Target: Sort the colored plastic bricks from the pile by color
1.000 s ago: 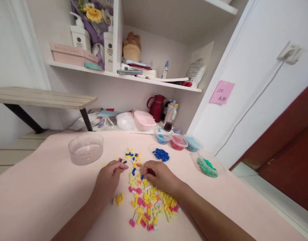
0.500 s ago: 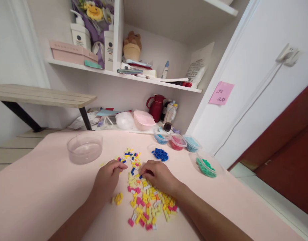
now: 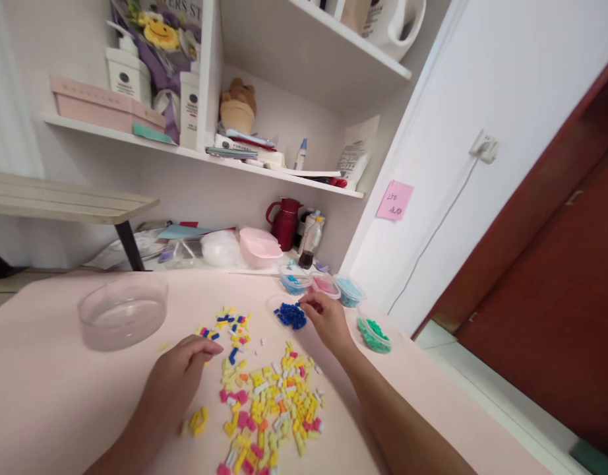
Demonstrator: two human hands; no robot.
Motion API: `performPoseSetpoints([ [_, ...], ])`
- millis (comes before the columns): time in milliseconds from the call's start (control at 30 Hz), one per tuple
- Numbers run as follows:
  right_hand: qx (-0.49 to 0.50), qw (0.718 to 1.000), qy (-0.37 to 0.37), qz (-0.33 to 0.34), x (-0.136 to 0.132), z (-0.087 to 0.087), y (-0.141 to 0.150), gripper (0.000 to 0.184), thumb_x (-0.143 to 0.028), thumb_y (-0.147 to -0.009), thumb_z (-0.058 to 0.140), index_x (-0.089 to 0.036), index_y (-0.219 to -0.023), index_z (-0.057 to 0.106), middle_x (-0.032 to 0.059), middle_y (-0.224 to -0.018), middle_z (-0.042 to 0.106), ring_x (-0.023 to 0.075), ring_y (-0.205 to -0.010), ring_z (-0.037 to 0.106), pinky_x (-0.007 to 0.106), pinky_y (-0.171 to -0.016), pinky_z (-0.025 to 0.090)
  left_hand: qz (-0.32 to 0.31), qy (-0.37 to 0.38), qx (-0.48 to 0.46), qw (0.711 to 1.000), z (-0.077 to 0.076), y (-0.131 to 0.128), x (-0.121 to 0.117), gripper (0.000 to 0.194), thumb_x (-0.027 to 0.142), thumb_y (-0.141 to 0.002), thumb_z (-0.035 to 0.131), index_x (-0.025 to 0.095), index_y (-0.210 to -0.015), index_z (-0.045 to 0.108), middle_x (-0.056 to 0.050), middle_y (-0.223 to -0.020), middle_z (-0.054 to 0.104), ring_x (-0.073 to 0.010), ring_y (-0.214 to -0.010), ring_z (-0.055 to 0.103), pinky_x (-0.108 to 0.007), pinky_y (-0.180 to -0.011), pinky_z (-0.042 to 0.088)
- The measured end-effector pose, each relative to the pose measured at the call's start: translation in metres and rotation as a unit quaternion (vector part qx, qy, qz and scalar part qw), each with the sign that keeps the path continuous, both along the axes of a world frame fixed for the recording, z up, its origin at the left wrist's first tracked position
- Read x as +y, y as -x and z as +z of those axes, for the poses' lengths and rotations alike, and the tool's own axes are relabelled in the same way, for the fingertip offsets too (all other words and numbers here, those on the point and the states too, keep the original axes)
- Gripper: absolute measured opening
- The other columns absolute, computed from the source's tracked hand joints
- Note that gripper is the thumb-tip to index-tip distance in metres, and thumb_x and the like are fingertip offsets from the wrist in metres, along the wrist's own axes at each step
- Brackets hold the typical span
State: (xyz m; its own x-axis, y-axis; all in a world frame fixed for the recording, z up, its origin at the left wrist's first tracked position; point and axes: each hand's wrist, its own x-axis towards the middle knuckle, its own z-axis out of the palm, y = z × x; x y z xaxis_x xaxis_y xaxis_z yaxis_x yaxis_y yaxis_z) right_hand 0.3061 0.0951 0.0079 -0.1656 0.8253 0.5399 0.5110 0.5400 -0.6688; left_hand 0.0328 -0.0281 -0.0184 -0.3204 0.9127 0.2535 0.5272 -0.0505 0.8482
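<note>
My right hand (image 3: pixel 328 321) is at the right edge of a pile of dark blue toy bricks (image 3: pixel 290 316). Its thumb and forefinger pinch together, with a small blue brick at their tips. My left hand (image 3: pixel 182 363) hovers at the left of the loose mixed bricks, fingers stretched out and nothing visible in them. Beside its fingertips lies a small cluster of yellow, white and blue bricks (image 3: pixel 233 356). A wide spread of yellow, pink, white and orange bricks (image 3: pixel 279 402) covers the table between my forearms. A few joined yellow bricks (image 3: pixel 198 421) lie near my left wrist.
A round clear bowl (image 3: pixel 123 316) stands at the left. Tubs of blue (image 3: pixel 294 282), pink (image 3: pixel 325 285), light blue (image 3: pixel 350 290) and green pieces (image 3: pixel 374 335) line the far right. Behind are a pink box (image 3: pixel 260 247), a red jug (image 3: pixel 285 224) and a bottle (image 3: pixel 311 243).
My right hand has moved from the mixed bricks, away from me and right, to the blue pile. My left hand stays beside the mixed bricks. The camera view has turned to the right.
</note>
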Motion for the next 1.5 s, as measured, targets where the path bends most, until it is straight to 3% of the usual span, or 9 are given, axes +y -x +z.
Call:
performPoseSetpoints([
  [233,0.011,1.000,0.002,-0.023,0.005,-0.011,-0.005,0.024,-0.030,-0.086,0.052,-0.020,-0.101,0.068,0.0040,-0.085,0.068,0.0169,-0.068,0.062,0.031,-0.066,0.051,-0.002,-0.002,0.003,1.000,-0.001,0.000,-0.001,0.023,0.026,-0.073,0.050,0.028,-0.072,0.073,0.000,-0.088,0.076,-0.0218,-0.088,0.070,-0.031,-0.081,0.053],
  [400,0.028,0.998,0.007,0.047,-0.012,-0.003,0.010,0.021,-0.029,-0.090,0.051,-0.019,-0.097,0.068,0.0046,-0.085,0.068,0.0165,-0.067,0.063,0.029,-0.065,0.051,-0.006,-0.011,0.010,1.000,0.000,-0.002,-0.002,0.025,0.027,-0.075,0.049,0.027,-0.074,0.074,-0.001,-0.091,0.076,-0.0216,-0.091,0.069,-0.032,-0.084,0.052],
  [567,-0.087,0.980,-0.055,0.171,-0.048,0.005,0.040,0.023,-0.015,-0.091,0.049,-0.022,-0.100,0.069,0.0059,-0.095,0.068,0.0176,-0.085,0.063,0.031,-0.077,0.050,-0.019,-0.020,0.033,0.999,0.005,-0.004,-0.003,0.029,0.024,-0.075,0.045,0.026,-0.074,0.075,-0.002,-0.092,0.075,-0.0216,-0.091,0.068,-0.034,-0.085,0.053],
  [667,-0.163,0.953,-0.097,0.235,-0.064,0.004,0.055,0.032,-0.012,-0.093,0.046,-0.025,-0.115,0.065,0.0079,-0.115,0.065,0.0198,-0.106,0.059,0.035,-0.091,0.046,-0.026,-0.022,0.045,0.998,0.006,-0.005,-0.004,0.032,0.022,-0.075,0.044,0.025,-0.075,0.075,-0.003,-0.092,0.075,-0.0212,-0.090,0.069,-0.034,-0.085,0.053],
  [867,-0.274,0.917,-0.090,0.277,-0.066,-0.007,0.060,0.051,-0.012,-0.095,0.045,-0.032,-0.142,0.043,0.0062,-0.134,0.059,0.0221,-0.125,0.049,0.041,-0.102,0.038,-0.042,-0.027,0.063,0.997,0.006,-0.006,-0.006,0.034,0.020,-0.078,0.042,0.025,-0.076,0.076,-0.003,-0.093,0.075,-0.0209,-0.093,0.068,-0.035,-0.089,0.052],
  [1000,-0.283,0.913,-0.083,0.283,-0.064,-0.010,0.059,0.052,-0.010,-0.093,0.047,-0.031,-0.141,0.044,0.0058,-0.131,0.061,0.0223,-0.122,0.051,0.040,-0.100,0.038,-0.058,-0.024,0.081,0.995,0.006,-0.006,-0.006,0.036,0.016,-0.078,0.041,0.025,-0.073,0.076,-0.003,-0.092,0.074,-0.0203,-0.093,0.068,-0.035,-0.089,0.051],
  [1200,-0.280,0.923,-0.089,0.247,-0.065,-0.010,0.062,0.034,-0.023,-0.099,0.045,-0.030,-0.129,0.057,0.0074,-0.115,0.065,0.0222,-0.105,0.055,0.038,-0.090,0.040,-0.083,-0.018,0.121,0.989,0.003,-0.006,-0.006,0.041,0.008,-0.075,0.042,0.027,-0.076,0.078,-0.002,-0.094,0.074,-0.0199,-0.093,0.066,-0.035,-0.090,0.048],
  [1367,-0.304,0.916,-0.103,0.241,-0.063,-0.013,0.064,0.042,-0.019,-0.097,0.048,-0.033,-0.136,0.052,0.0078,-0.110,0.062,0.0217,-0.098,0.053,0.037,-0.085,0.039,-0.102,-0.014,0.158,0.982,0.000,-0.008,-0.004,0.046,0.004,-0.072,0.045,0.031,-0.086,0.080,-0.002,-0.099,0.074,-0.0221,-0.096,0.063,-0.038,-0.091,0.046],
  [1500,-0.297,0.920,-0.091,0.241,-0.061,-0.016,0.064,0.036,-0.016,-0.096,0.049,-0.032,-0.126,0.059,0.0067,-0.107,0.061,0.0210,-0.097,0.053,0.036,-0.085,0.039,-0.110,-0.012,0.177,0.978,0.000,-0.008,-0.004,0.048,0.004,-0.073,0.044,0.032,-0.090,0.079,-0.002,-0.100,0.074,-0.0226,-0.096,0.063,-0.038,-0.090,0.046],
])
